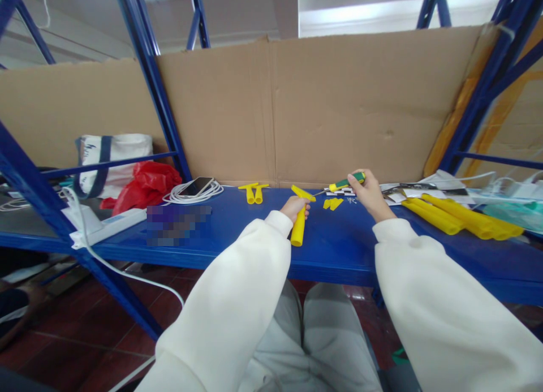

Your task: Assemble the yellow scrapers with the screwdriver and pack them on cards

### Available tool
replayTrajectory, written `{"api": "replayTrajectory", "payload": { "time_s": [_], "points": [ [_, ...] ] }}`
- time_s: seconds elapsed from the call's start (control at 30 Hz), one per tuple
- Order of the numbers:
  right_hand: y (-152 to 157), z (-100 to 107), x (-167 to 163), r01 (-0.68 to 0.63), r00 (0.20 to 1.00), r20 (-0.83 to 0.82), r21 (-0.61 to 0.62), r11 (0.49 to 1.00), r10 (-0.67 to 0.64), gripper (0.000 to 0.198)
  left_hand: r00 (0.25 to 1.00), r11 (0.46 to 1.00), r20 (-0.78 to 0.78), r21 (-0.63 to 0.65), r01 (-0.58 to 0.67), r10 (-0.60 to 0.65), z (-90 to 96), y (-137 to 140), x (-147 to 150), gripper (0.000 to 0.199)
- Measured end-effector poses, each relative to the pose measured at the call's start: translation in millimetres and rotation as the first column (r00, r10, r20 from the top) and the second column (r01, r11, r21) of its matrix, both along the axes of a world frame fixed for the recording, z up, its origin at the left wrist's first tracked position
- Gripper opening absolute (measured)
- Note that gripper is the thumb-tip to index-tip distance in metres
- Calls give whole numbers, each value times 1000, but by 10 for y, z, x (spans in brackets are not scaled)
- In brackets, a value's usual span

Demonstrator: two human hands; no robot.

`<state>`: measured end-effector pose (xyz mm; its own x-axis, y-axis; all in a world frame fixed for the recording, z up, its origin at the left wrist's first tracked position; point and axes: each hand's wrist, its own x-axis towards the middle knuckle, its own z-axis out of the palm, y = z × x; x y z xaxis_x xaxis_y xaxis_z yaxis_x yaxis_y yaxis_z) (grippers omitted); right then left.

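My left hand (294, 209) is closed around a yellow T-shaped piece (298, 231), a tube with a flat bar across its far end. A screwdriver (347, 182) with a green and yellow handle is in my right hand (368, 194), its thin shaft pointing left. The shaft's tip reaches the crossbar near my left fingers; whether it sits on a screw is too small to tell. Small flat yellow pieces (333, 203) lie on the blue shelf between my hands, with tiny screw-like bits (352, 200) beside them. Two more yellow T-shaped pieces (254, 194) rest further left.
Several yellow tubes (441, 216) lie at the right near papers (449, 182). Leftward are a phone (199, 186) on a coiled white cable (214, 193), a red bag (150, 182), a white power strip (114, 225) and a canvas bag (127, 149). Cardboard (339, 109) stands behind the blue shelf (237, 233).
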<state>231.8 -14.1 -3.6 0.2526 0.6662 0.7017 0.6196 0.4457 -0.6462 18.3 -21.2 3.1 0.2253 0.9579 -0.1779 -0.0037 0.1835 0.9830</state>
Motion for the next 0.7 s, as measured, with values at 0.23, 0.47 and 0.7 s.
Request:
{"api": "replayTrajectory", "payload": {
  "time_s": [0.23, 0.47, 0.7],
  "points": [
    [10, -7, 6, 7, 1000, 18, -12, 1000, -7, 41, 1000, 1000, 16, -1, 1, -1, 1, 10, -1, 15],
    [14, -7, -1, -10, 1000, -10, -10, 1000, 10, 39, 1000, 1000, 7, 14, 15, -15, -4, 8, 0, 15],
    [52, -24, 30, -9, 1000, -19, -9, 1000, 9, 40, 1000, 999, 11, 37, 18, -18, -13, 9, 1, 13]
  ]
}}
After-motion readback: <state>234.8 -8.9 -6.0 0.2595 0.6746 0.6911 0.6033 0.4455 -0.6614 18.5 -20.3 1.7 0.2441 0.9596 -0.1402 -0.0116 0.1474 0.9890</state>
